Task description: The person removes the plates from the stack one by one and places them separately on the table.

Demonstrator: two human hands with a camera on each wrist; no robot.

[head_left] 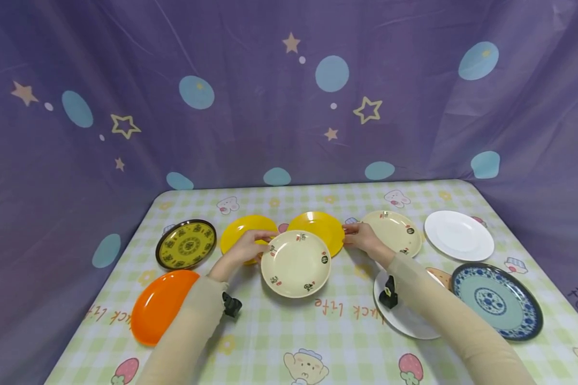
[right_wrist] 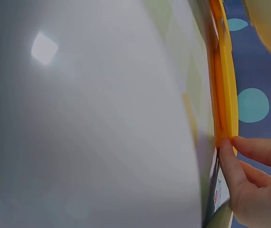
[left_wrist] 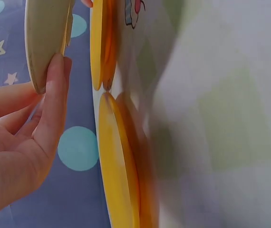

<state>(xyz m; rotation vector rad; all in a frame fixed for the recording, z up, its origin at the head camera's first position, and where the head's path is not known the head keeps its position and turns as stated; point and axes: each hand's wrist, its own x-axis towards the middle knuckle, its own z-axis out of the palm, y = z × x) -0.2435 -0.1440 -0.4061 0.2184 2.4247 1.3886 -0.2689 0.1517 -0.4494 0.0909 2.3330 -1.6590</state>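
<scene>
A cream plate with small flower prints (head_left: 296, 263) is at the table's middle, lifted a little at its left side. My left hand (head_left: 261, 240) grips its left rim, thumb on the edge; the left wrist view shows the fingers (left_wrist: 54, 80) round that cream plate (left_wrist: 43, 42). Two yellow plates lie behind it: the left one (head_left: 243, 230) beneath my left hand, the right one (head_left: 320, 224) partly under the cream plate. My right hand (head_left: 350, 233) pinches the right rim of that yellow plate (right_wrist: 226, 95), its fingertips (right_wrist: 230, 152) on the edge.
A dark-rimmed patterned plate (head_left: 186, 244) and an orange plate (head_left: 161, 305) lie at the left. To the right are another cream plate (head_left: 397, 230), a white plate (head_left: 459, 235), a blue patterned plate (head_left: 496, 300) and a white plate (head_left: 407, 321) under my right forearm. A purple curtain surrounds the table.
</scene>
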